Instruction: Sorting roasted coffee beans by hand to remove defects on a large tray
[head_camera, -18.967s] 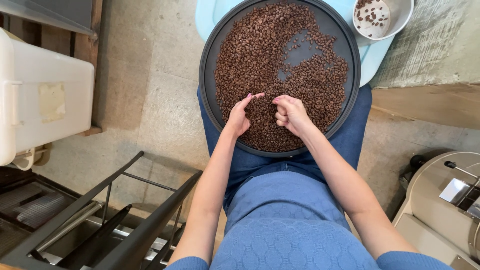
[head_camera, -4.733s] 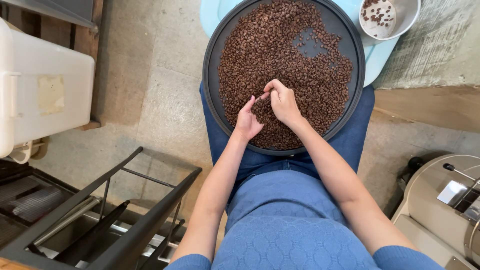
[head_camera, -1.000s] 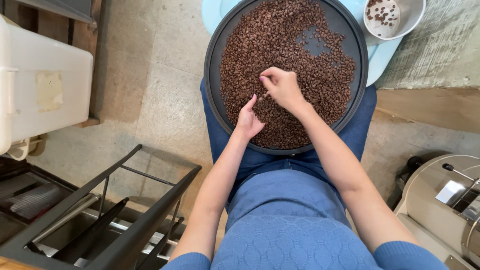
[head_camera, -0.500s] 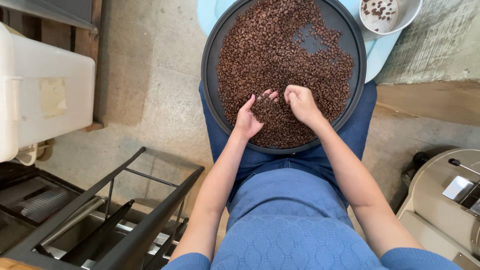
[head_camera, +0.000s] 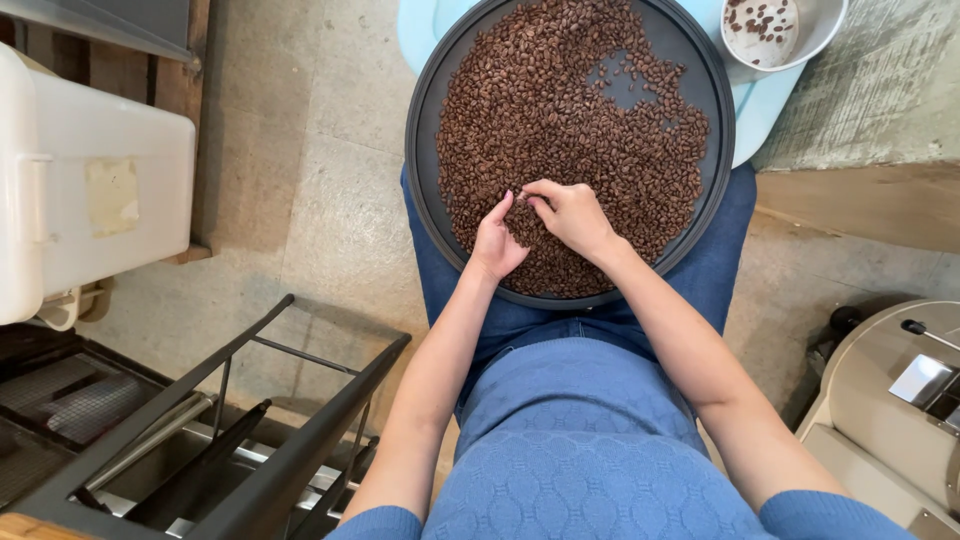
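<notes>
**Hands among roasted beans on a round tray**

A round dark tray (head_camera: 425, 120) rests on the lap of a seated person in blue jeans and a blue knit top. A layer of brown beans (head_camera: 540, 100) covers most of the tray, with a bare patch toward the far right. The left hand (head_camera: 497, 240) lies at the near side of the tray, cupped and partly open, palm turned right, with a small heap of beans resting against it. The right hand (head_camera: 572, 213) sits just beside it, fingers curled toward the thumb, fingertips meeting the same heap; whether a bean is pinched between them cannot be told. Far right, a white bowl (head_camera: 815, 35) holding a few beans stands on a pale blue surface (head_camera: 760, 105) that lies under the tray's far edge. To the left stands a white bin (head_camera: 90, 200), and at near left a black metal frame (head_camera: 250, 420) on the stone floor. At near right, part of a beige machine (head_camera: 890, 400) shows.
</notes>
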